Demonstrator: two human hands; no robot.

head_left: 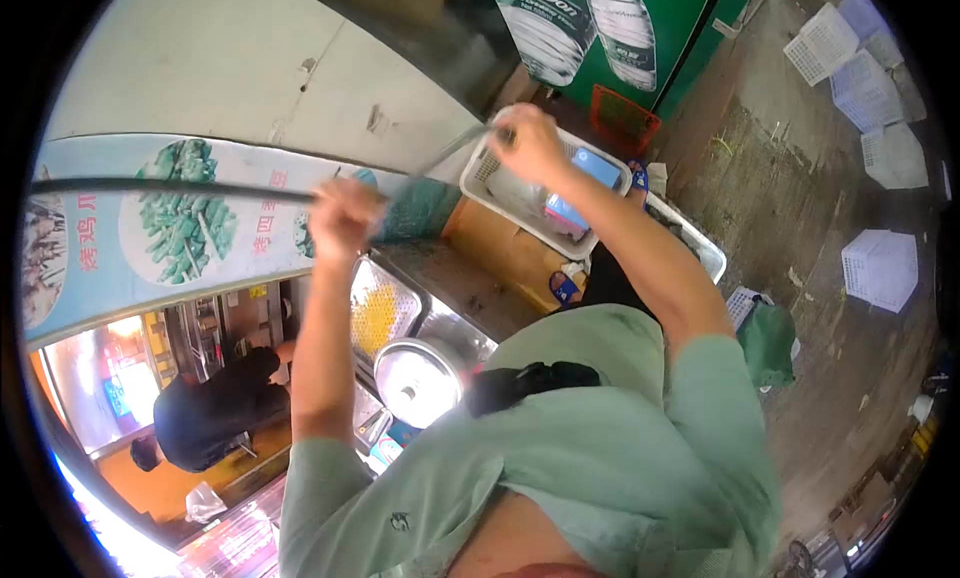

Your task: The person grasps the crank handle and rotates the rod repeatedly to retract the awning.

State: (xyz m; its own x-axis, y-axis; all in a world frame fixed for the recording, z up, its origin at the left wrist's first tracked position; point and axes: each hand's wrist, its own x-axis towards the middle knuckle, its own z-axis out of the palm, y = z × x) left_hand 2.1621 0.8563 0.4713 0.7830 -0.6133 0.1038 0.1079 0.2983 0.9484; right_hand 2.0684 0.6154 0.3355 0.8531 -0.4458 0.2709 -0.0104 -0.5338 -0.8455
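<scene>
My left hand (345,218) is raised in front of the food banner (225,248), its fingers closed around a long dark pole (180,186) that runs out to the left edge. Up and to the right, my right hand (530,143) is closed on the end of a thin grey rod (440,158). The rod spans the gap between both hands and is blurred; whether it and the dark pole are one piece I cannot tell. Below my right hand stands a white plastic basket (480,183) with a blue packet (597,166) in it.
A metal pot with a lid (415,378) stands beside a perforated tray (408,303) of yellow food. At lower left a person in black (215,408) bends over. A green cabinet (690,23) is ahead; several white crates (880,268) sit on the floor at right.
</scene>
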